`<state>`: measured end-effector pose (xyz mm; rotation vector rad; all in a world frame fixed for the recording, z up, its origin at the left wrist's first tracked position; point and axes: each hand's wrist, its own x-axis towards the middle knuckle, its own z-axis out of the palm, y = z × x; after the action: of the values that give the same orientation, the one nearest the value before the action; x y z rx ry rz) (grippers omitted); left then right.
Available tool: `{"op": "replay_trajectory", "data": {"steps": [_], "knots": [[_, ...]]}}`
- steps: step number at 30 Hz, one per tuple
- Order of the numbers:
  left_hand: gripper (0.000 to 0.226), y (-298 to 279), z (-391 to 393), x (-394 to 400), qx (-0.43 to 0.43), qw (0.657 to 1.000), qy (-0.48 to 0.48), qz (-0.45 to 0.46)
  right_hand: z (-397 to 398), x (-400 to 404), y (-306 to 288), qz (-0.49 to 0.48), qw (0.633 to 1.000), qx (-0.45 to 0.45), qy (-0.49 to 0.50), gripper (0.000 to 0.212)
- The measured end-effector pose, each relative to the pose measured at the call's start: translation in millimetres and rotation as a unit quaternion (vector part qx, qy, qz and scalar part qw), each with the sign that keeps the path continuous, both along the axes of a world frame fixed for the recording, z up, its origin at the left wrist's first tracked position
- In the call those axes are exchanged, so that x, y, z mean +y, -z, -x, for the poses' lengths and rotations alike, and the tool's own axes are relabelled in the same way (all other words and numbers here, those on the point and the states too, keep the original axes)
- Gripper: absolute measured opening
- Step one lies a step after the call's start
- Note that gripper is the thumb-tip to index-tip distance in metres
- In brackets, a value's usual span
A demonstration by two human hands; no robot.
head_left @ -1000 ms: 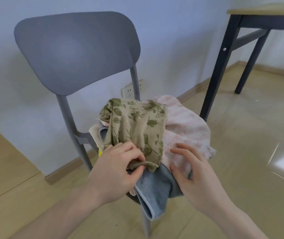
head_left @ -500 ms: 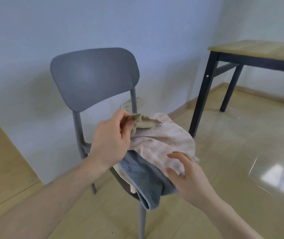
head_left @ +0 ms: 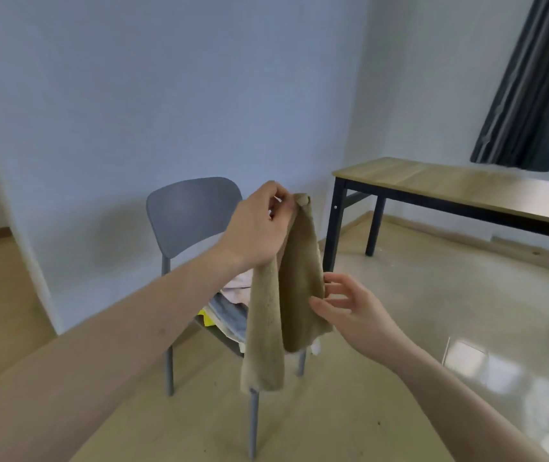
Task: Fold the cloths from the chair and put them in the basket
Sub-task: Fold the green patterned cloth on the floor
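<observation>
A tan cloth (head_left: pixel 286 295) hangs in the air in front of the grey chair (head_left: pixel 189 211). My left hand (head_left: pixel 259 228) pinches its top corner and holds it up. My right hand (head_left: pixel 350 305) is beside the cloth's right edge, fingers spread and just touching it, gripping nothing. On the chair seat lies a pile of other cloths: pink (head_left: pixel 238 288), blue-grey (head_left: pixel 229 315) and a bit of yellow (head_left: pixel 207 319), partly hidden by the hanging cloth. No basket is in view.
A wooden table (head_left: pixel 460 188) with black legs stands at the right, near a dark curtain (head_left: pixel 530 81). A pale wall runs behind the chair. Shiny bare floor (head_left: pixel 433 328) spreads to the right and front.
My left hand has lifted the tan cloth off the pile and up into the air, where it now hangs. My right hand left the pile and rose to the cloth's edge. The view pulled back.
</observation>
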<state>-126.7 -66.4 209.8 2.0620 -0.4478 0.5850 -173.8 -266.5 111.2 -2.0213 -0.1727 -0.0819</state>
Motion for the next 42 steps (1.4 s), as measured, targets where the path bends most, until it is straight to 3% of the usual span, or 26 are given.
{"op": "replay_trajectory", "data": {"steps": [5, 8, 11, 19, 23, 27, 30, 33, 37, 42], "knots": [[0.019, 17.6, 53.6, -19.8, 0.066, 0.993, 0.089, -0.041, 52.8, -16.5, 11.5, 0.081, 0.996, 0.017, 0.021, 0.030], [0.017, 31.7, 71.8, -29.5, 0.107, 0.984, 0.132, -0.057, 71.3, -33.7, 28.1, 0.110, 0.993, 0.036, 0.030, 0.010], [0.013, 50.1, 81.6, -38.7, 0.133, 0.975, 0.163, -0.078, 80.9, -51.3, 49.7, 0.105, 0.992, 0.052, 0.035, 0.013], [0.040, 101.0, 97.8, -34.2, 0.142, 0.956, 0.149, -0.211, 85.5, -76.1, 95.1, 0.005, 0.991, 0.007, 0.134, 0.014], [0.022, 141.6, 84.5, -35.3, 0.167, 0.954, 0.136, -0.208, 88.8, -84.3, 110.2, 0.031, 0.991, 0.007, 0.128, 0.012], [0.032, 181.4, 59.1, -44.8, 0.232, 0.947, 0.113, -0.190, 80.9, -110.2, 118.9, 0.088, 0.988, 0.040, 0.120, 0.005], [0.025, 210.5, 41.2, -57.5, 0.311, 0.913, 0.139, -0.227, 65.2, -142.8, 134.2, 0.180, 0.975, 0.106, 0.075, 0.016], [0.009, 242.7, 24.5, -73.5, 0.346, 0.869, 0.177, -0.306, 50.3, -174.5, 164.4, 0.262, 0.947, 0.185, 0.008, 0.011], [0.031, 285.8, 3.3, -104.4, 0.398, 0.811, 0.227, -0.364, 37.5, -201.7, 215.7, 0.288, 0.924, 0.252, -0.026, 0.017], [0.017, 338.0, -29.9, -132.1, 0.456, 0.749, 0.284, -0.387, 25.7, -225.4, 268.6, 0.281, 0.906, 0.316, -0.019, 0.047]]}}
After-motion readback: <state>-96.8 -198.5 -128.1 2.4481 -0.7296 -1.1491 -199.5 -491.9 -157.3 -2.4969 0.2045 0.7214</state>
